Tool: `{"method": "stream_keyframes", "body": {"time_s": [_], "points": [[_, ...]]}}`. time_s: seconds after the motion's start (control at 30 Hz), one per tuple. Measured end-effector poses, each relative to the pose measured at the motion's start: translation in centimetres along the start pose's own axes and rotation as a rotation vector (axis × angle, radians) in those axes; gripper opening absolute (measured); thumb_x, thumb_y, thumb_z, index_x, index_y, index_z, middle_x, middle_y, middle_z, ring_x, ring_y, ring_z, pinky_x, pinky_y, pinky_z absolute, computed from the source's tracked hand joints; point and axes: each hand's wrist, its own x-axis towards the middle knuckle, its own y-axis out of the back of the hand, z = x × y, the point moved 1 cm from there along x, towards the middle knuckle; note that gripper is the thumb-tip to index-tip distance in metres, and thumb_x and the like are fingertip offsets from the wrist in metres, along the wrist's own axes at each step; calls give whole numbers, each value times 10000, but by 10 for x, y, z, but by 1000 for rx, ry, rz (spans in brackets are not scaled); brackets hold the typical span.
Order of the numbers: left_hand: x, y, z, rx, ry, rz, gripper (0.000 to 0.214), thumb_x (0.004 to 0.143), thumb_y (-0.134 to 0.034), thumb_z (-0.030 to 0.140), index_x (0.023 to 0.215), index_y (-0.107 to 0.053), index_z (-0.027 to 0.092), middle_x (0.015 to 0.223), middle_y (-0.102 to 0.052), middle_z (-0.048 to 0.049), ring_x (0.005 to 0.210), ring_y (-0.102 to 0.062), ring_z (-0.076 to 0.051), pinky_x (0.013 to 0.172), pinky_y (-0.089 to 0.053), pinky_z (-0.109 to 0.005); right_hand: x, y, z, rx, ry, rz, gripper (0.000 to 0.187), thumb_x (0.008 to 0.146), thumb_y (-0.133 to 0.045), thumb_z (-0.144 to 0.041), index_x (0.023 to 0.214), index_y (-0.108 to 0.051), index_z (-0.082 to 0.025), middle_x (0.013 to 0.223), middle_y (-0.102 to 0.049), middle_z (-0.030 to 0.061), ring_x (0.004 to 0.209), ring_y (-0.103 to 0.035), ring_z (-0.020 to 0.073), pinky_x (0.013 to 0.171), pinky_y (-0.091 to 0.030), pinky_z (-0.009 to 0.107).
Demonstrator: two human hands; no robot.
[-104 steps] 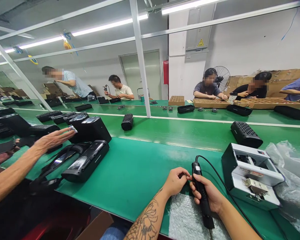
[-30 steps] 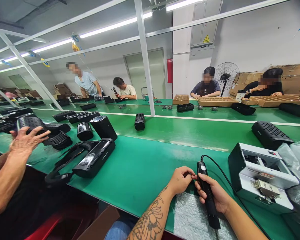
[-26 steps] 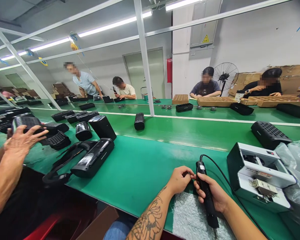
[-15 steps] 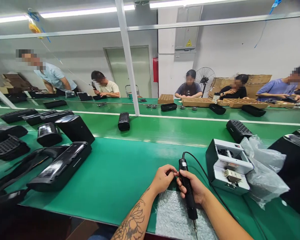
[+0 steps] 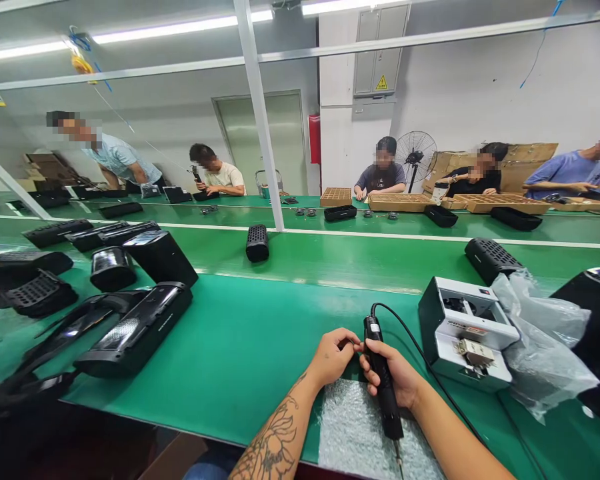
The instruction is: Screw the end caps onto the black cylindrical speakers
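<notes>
My right hand [image 5: 394, 375] is wrapped round a black electric screwdriver [image 5: 383, 380], its bit pointing down toward me and its cord rising from the far end. Close beside the tool's upper part, my left hand [image 5: 336, 355] has its thumb and fingers pinched together; what they hold, if anything, is too small to make out. Beneath the screwdriver lies a sheet of bubble wrap [image 5: 347, 427] at the near edge of the green bench [image 5: 250, 360].
On the right stand a screw feeder machine [image 5: 467, 333] and a clear plastic bag [image 5: 545, 347]. Several black speaker-like housings [image 5: 135, 333] lie at left. A single perforated black housing [image 5: 257, 243] sits beyond the bench on the green belt. Several people work across the line.
The view has shifted slightly, so the scene sits a little farther right. Both hands and the screwdriver keep nearly the same pose.
</notes>
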Motion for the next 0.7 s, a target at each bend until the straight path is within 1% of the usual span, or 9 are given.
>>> {"method": "stream_keyframes", "body": {"time_s": [0.2, 0.27, 0.3, 0.37, 0.43, 0.5, 0.57, 0.6, 0.7], "points": [[-4, -9, 1, 11, 42, 31, 168, 861, -687, 243, 916, -841, 206, 969, -882, -68, 935, -824, -241, 912, -657, -360, -6, -3, -1, 34, 18, -1, 411, 959, -884, -554, 1007, -744, -170, 695, -661, -32, 459, -479, 92, 473, -542, 253], [0, -3, 2, 29, 72, 67, 155, 859, -708, 231, 937, -841, 211, 975, -880, -73, 918, -832, -250, 893, -672, -370, -8, -3, -1, 59, 33, 2, 407, 959, -892, -529, 1103, -766, -171, 733, -669, -40, 462, -478, 87, 469, -540, 250], [5, 5, 2, 45, 88, 105, 169, 855, -725, 219, 977, -842, 212, 999, -880, -79, 925, -835, -256, 899, -679, -376, -9, -3, 0, 73, 39, 3, 415, 958, -895, -521, 1149, -772, -173, 742, -664, -44, 462, -477, 86, 466, -539, 251], [24, 35, 2, 97, 117, 238, 286, 854, -754, 188, 1129, -828, 213, 1138, -874, -104, 1047, -843, -273, 1002, -681, -395, -10, -4, 2, 101, 44, 1, 437, 957, -899, -516, 1203, -776, -177, 743, -648, -49, 464, -483, 90, 465, -539, 255], [51, 79, 0, 177, 147, 448, 460, 882, -763, 168, 1339, -755, 212, 1379, -811, -147, 1305, -793, -298, 1207, -614, -434, -11, -7, 4, 126, 47, -4, 453, 951, -910, -523, 1218, -775, -182, 742, -632, -53, 470, -489, 92, 471, -543, 259], [83, 128, -4, 269, 202, 689, 624, 920, -759, 171, 1527, -620, 200, 1613, -665, -212, 1528, -672, -348, 1355, -500, -522, -11, -9, 8, 157, 41, 16, 480, 924, -941, -541, 1215, -781, -194, 741, -622, -58, 466, -483, 87, 471, -545, 261], [117, 172, -9, 349, 259, 902, 764, 944, -775, 191, 1648, -476, 183, 1745, -509, -282, 1679, -529, -409, 1421, -399, -615, -11, -7, 14, 193, 15, 53, 517, 879, -982, -571, 1192, -792, -206, 731, -613, -60, 450, -468, 85, 456, -535, 267], [134, 190, -12, 384, 280, 988, 825, 949, -795, 208, 1682, -418, 177, 1776, -453, -310, 1724, -469, -434, 1433, -367, -644, -12, -5, 18, 214, -1, 73, 531, 863, -999, -583, 1185, -801, -211, 729, -614, -57, 444, -464, 85, 447, -523, 268], [189, 227, -25, 468, 299, 1148, 1008, 934, -896, 300, 1738, -298, 188, 1824, -358, -341, 1780, -387, -457, 1444, -346, -643, -13, 7, 30, 266, -62, 91, 534, 866, -1021, -584, 1208, -835, -217, 746, -640, -25, 461, -479, 84, 439, -463, 238]]}}
